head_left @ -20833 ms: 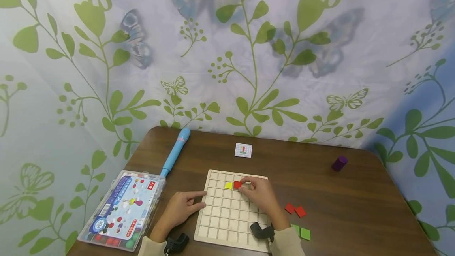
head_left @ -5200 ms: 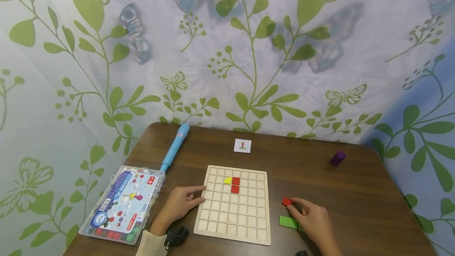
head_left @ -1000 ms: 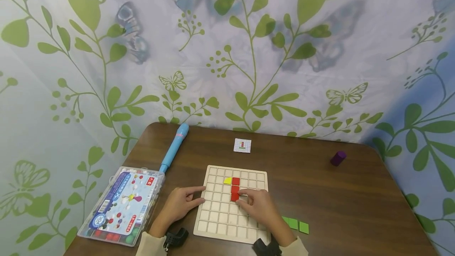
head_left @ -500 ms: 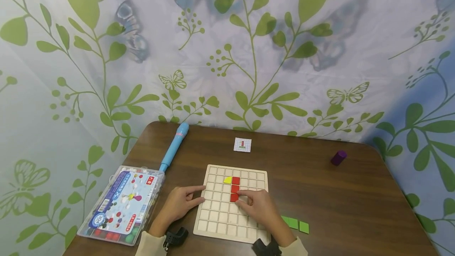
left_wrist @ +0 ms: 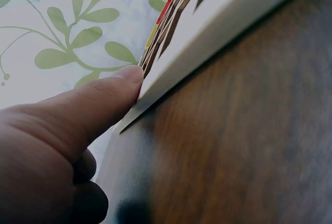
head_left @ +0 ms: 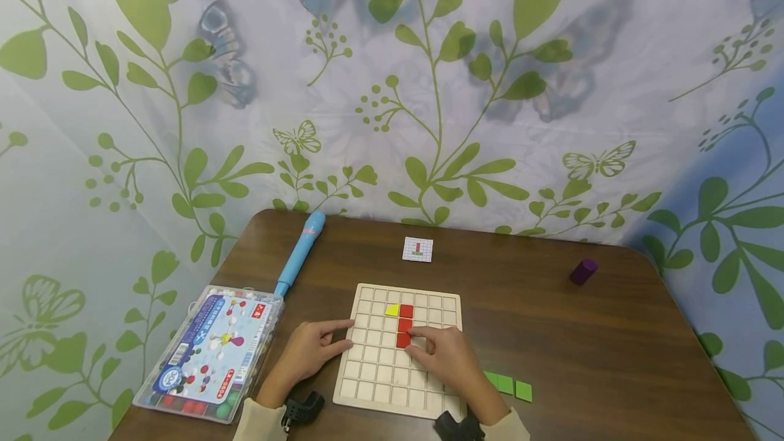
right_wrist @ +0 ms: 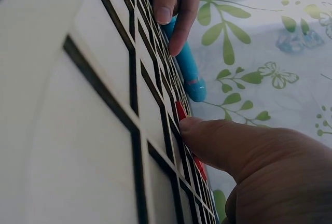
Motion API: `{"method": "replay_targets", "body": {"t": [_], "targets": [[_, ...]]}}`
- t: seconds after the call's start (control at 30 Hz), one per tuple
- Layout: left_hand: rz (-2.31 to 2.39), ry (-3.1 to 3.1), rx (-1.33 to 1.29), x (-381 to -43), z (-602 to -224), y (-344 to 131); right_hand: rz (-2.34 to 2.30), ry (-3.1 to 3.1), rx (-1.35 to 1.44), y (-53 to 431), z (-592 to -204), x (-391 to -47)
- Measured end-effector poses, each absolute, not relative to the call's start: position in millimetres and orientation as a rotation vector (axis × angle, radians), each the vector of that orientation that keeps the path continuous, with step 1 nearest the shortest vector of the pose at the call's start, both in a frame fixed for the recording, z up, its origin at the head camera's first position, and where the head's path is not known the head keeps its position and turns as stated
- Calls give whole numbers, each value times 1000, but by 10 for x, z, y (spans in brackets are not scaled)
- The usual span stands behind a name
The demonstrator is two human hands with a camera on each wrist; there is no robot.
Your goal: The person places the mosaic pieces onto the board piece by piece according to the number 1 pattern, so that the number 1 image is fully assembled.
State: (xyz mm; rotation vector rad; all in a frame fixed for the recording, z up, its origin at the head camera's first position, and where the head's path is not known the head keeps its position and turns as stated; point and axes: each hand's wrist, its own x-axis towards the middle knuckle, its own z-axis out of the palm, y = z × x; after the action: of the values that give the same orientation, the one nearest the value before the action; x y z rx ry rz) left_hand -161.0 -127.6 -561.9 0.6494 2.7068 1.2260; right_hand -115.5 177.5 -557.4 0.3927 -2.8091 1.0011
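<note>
In the head view, a pale wooden grid board [head_left: 373, 390] lies on the table. A yellow tile [head_left: 392, 310] with one slanted edge sits in its upper part, beside the topmost red square tile [head_left: 406, 311]. Two more red tiles continue straight down from that one. The lowest red tile [head_left: 403, 340] is pinched between thumb and index finger of my right hand [head_left: 450, 356], flat against the grid. My left hand [head_left: 309, 352] touches the board's left edge with extended index finger and thumb; the left wrist view shows a fingertip [left_wrist: 129, 73] against the rim.
Several green square tiles [head_left: 505, 385] lie right of the board. A small pattern card [head_left: 418, 250] is behind it. To the left are a clear plastic box [head_left: 211, 352] with coloured balls and a blue microphone-like stick [head_left: 300, 254]. A purple cylinder [head_left: 584, 271] stands at the back right.
Earlier, my right hand set the first red tile, then picked up another beside the green tiles. Three red tiles now form a column. Over the last second the lowest tile has settled slightly.
</note>
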Motion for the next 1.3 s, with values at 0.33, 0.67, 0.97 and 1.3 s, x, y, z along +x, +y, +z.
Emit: {"method": "replay_targets", "body": {"t": [0.33,0.67,0.97,1.3], "targets": [[1228,2716,650,-1617,-5642,-1285,993,-2796,409,1774,-5591,-1160],[1221,2715,650,-1608,-5623,-1278,986,-2815,389,1776,-5564,-1145],[1225,2705,653,-1608,-5608,-1273,1048,-2767,376,1807,-5565,-1114],[1217,2723,651,-1620,-5636,-1283,989,-2666,404,1831,-5540,-920]]}}
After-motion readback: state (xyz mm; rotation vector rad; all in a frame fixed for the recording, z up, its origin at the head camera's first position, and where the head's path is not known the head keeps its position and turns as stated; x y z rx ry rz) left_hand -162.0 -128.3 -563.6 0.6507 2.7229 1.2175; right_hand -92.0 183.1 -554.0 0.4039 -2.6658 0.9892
